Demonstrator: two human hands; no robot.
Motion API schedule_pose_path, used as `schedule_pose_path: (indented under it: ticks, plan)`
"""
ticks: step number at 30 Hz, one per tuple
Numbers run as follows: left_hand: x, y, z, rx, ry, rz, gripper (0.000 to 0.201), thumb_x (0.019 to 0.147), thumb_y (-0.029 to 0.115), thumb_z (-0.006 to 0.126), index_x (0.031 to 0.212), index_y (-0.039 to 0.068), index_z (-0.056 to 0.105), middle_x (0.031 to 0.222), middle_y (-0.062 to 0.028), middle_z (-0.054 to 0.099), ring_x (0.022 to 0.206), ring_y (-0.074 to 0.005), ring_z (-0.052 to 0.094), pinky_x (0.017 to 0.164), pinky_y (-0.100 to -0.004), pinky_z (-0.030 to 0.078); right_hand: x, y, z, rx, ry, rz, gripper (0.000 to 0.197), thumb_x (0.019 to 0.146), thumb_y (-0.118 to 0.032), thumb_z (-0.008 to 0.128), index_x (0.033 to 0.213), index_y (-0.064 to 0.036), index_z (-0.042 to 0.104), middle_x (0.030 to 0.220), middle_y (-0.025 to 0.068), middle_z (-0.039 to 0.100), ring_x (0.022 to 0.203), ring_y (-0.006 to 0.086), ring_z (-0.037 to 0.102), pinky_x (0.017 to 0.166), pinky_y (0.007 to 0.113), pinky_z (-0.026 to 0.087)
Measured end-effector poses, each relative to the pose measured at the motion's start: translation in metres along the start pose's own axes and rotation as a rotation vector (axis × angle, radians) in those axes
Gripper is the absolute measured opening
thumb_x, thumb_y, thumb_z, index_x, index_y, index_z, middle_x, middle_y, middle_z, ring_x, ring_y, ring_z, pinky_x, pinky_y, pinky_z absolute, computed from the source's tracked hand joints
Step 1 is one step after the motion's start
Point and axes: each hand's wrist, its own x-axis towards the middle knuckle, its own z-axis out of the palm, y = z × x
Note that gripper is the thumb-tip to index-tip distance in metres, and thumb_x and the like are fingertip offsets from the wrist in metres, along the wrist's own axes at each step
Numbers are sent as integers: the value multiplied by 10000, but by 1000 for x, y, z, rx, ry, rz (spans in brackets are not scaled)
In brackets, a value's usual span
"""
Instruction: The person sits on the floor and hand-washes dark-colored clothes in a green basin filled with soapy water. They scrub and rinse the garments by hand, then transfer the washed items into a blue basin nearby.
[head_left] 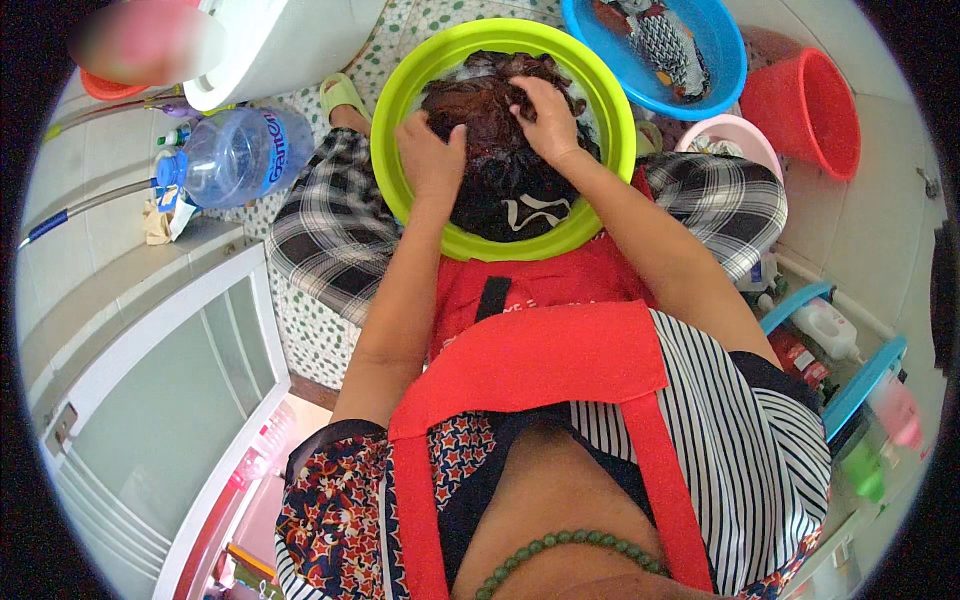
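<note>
A lime-green basin stands between my knees, holding dark wet clothing. On top lies a reddish-brown wet cloth; nearer me is a black garment with a white printed mark. My left hand rests at the left side of the clothing, thumb and fingers apart. On the right, my right hand lies against the bunched cloth, its thumb apart from the outstretched fingers. Some whitish suds show at the basin's edge. The lower layers of clothing are hidden.
A blue basin with patterned cloth sits far right, beside a red bucket and a pink basin. At left are a large clear water bottle, a white tub and a glass-panelled door. Bottles fill a blue rack.
</note>
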Motion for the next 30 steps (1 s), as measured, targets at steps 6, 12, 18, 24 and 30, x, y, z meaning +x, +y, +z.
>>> schedule_pose_path:
  ticks: [6, 12, 18, 24, 30]
  plan:
    - [1, -5, 45, 561, -84, 406, 643, 774, 421, 658, 1348, 243, 429, 1468, -59, 270, 1356, -361, 203, 959, -703, 233, -9, 9, 5, -114, -258, -30, 637, 639, 48, 688, 1211, -166, 509, 1228, 97, 494, 1130, 337, 465, 931, 422, 418]
    - [20, 14, 46, 665, -500, 160, 576, 895, 340, 529, 1420, 213, 329, 1517, -40, 177, 1401, -331, 112, 1061, -628, 185, -11, 30, 26, 22, -324, 165, 646, 675, 53, 640, 1270, -134, 471, 1230, 189, 485, 1142, 406, 454, 964, 441, 405]
    - [40, -10, 89, 622, -276, 397, 398, 823, 289, 537, 1191, 139, 564, 1263, -170, 495, 1200, -380, 411, 953, -545, 342, -17, 58, 55, 649, -431, 533, 497, 920, -336, 469, 1359, -118, 392, 1412, 145, 350, 1267, 340, 368, 1077, 435, 234]
    - [63, 4, 85, 585, -485, 283, 303, 762, 279, 599, 1011, 118, 661, 1125, -167, 594, 1049, -346, 557, 851, -515, 440, -6, 63, 52, 416, -505, 623, 588, 922, -506, 337, 1341, -102, 419, 1326, 148, 451, 1223, 287, 414, 1040, 382, 273]
    - [22, 5, 48, -502, -389, -305, 405, 836, 399, 596, 1160, 156, 572, 1224, -116, 539, 1199, -309, 449, 915, -558, 408, 25, 0, 8, 225, 12, 311, 217, 795, -190, 659, 984, -105, 593, 912, 164, 633, 860, 352, 613, 743, 418, 487]
